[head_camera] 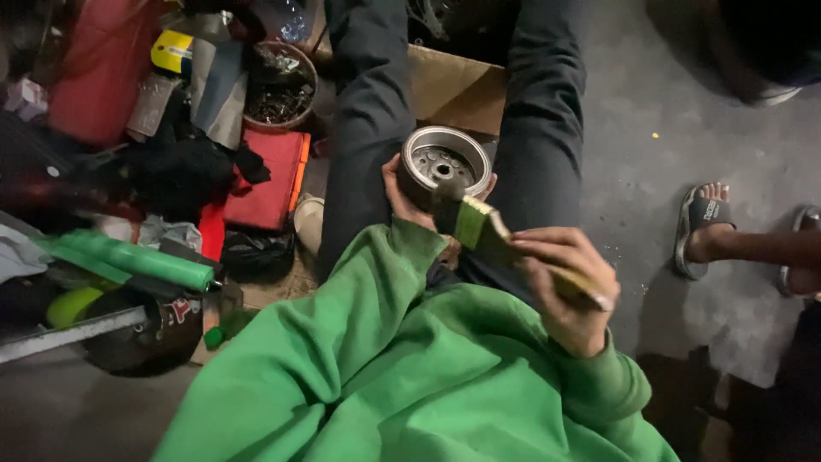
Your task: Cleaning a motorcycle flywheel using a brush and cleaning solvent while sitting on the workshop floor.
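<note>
My left hand (398, 198) grips a round metal drum-shaped part (445, 162) with a bright rim and a hub with holes, held over my lap between my dark-trousered legs. My right hand (569, 287) holds a flat paintbrush (479, 224) with a green-banded ferrule and wooden handle. Its dark bristles press against the near rim of the metal part. Both arms wear green sleeves.
A cardboard box (457, 85) lies beyond my knees. At left sit a red case (269, 175), a bowl of small metal parts (280, 90), a green tube (137, 259) and black rags. Another person's sandalled feet (705, 227) stand at right on the concrete floor.
</note>
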